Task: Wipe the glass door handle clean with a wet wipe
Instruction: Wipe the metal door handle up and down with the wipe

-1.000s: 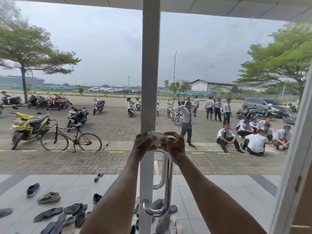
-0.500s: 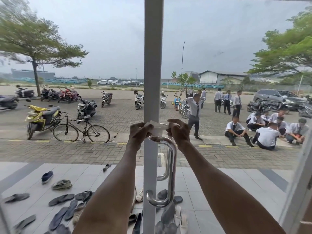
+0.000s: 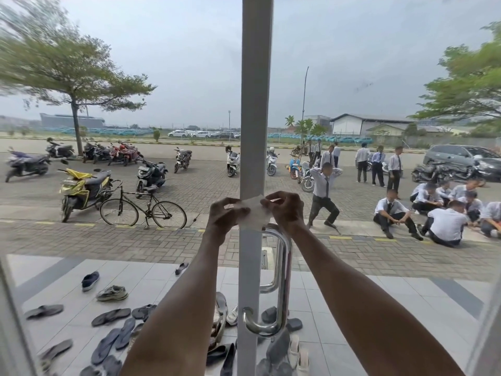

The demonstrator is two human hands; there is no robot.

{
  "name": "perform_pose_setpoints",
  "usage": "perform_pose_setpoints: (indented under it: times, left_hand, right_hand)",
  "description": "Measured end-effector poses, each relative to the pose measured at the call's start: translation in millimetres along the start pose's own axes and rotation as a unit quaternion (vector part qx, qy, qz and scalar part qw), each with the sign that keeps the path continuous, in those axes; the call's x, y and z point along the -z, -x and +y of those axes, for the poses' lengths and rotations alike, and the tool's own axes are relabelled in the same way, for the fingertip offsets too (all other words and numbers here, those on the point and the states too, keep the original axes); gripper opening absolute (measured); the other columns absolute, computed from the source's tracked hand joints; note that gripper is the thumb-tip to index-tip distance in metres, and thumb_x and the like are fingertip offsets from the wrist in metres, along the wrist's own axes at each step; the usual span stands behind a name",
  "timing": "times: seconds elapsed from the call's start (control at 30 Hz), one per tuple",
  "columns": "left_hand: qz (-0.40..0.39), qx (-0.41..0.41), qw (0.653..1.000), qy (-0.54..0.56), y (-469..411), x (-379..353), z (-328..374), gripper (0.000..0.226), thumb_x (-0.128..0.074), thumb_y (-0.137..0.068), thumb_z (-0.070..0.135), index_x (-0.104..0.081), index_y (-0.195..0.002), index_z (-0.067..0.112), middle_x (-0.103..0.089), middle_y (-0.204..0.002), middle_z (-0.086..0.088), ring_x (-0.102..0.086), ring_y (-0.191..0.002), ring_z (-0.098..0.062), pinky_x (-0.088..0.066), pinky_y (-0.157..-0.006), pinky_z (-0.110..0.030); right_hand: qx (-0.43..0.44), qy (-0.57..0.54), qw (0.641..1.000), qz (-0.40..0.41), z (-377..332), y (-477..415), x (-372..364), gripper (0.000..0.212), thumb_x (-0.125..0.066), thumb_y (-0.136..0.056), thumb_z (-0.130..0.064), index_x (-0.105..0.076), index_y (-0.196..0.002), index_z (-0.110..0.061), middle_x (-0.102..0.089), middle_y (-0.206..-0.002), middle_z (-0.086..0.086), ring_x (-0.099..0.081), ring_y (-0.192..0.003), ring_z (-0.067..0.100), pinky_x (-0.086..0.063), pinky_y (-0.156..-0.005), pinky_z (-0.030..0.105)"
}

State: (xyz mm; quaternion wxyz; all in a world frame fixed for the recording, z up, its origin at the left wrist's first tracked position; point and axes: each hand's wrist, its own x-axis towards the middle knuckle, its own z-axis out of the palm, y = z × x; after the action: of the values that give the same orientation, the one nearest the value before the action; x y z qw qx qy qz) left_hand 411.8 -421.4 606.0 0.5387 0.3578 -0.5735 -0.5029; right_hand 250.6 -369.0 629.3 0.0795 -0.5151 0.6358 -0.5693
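Note:
A white wet wipe is stretched flat between my two hands, just above the top of the chrome door handle. My left hand pinches its left edge and my right hand pinches its right edge. The handle is a vertical D-shaped steel bar fixed to the white door frame of the glass door. A second handle shows behind the glass. The wipe hangs in front of the frame and hides the handle's upper mount.
Glass panes fill both sides of the frame. Outside, sandals and shoes lie on the tiled porch. Beyond stand a bicycle, parked motorbikes and several people sitting or standing on the paving.
The wipe, bunched between my hands a second ago, is now spread open and flat. The camera has tilted up, so hands and handle sit lower in the frame.

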Motion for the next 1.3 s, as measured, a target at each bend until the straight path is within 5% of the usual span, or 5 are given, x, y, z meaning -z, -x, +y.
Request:
perform_pose_setpoints:
  times: [0.33, 0.7, 1.03, 1.2, 1.3]
  left_hand:
    - [0.095, 0.002, 0.987, -0.132, -3, 3, -29, 0.044, -0.092, -0.065, 0.018, -0.065, -0.099, 0.010, -0.073, -0.093, -0.012, -0.071, -0.087, -0.027, -0.060, -0.083, -0.038]
    - [0.041, 0.047, 0.993, -0.097, 6, -2, -34, 0.011, -0.081, -0.074, -0.004, -0.074, -0.078, 0.002, -0.074, -0.085, -0.027, -0.071, -0.066, -0.026, -0.058, -0.061, -0.024]
    - [0.068, -0.045, 0.982, -0.168, -9, -1, -27, 0.026, -0.061, -0.078, -0.001, -0.074, -0.096, 0.011, -0.075, -0.098, -0.012, -0.073, -0.094, -0.029, -0.060, -0.086, -0.047]
    - [0.084, -0.066, 0.972, -0.208, -12, -7, -21, 0.023, -0.064, -0.077, 0.003, -0.076, -0.092, 0.016, -0.077, -0.094, -0.006, -0.074, -0.092, -0.021, -0.060, -0.087, -0.037]
    - [0.095, -0.082, 0.965, -0.232, -15, -15, -20, 0.016, -0.071, -0.078, 0.012, -0.078, -0.092, 0.016, -0.078, -0.094, -0.003, -0.072, -0.093, -0.018, -0.053, -0.083, -0.022]
  right_hand:
    - [0.137, 0.238, 0.962, -0.001, 3, 6, -25, 0.008, -0.070, -0.081, -0.012, -0.070, -0.087, -0.017, -0.073, -0.092, 0.008, -0.070, -0.087, 0.030, -0.053, -0.068, 0.029]
    - [0.211, 0.374, 0.902, -0.046, 4, 24, -22, 0.035, -0.074, -0.078, -0.047, -0.074, -0.080, -0.012, -0.074, -0.087, 0.012, -0.072, -0.085, 0.031, -0.055, -0.073, 0.033]
    - [0.228, 0.415, 0.878, -0.064, -12, 34, -50, 0.021, -0.053, -0.094, -0.010, -0.074, -0.096, -0.011, -0.076, -0.093, 0.012, -0.074, -0.092, 0.030, -0.055, -0.079, 0.035]
    - [0.255, 0.451, 0.853, -0.060, 2, 39, -41, 0.019, -0.060, -0.091, -0.018, -0.072, -0.106, -0.020, -0.077, -0.090, 0.008, -0.074, -0.089, 0.027, -0.056, -0.079, 0.034]
    - [0.274, 0.455, 0.847, -0.031, 7, 45, -25, 0.019, -0.076, -0.077, -0.023, -0.074, -0.096, -0.025, -0.072, -0.063, 0.006, -0.072, -0.065, 0.025, -0.057, -0.064, 0.032]
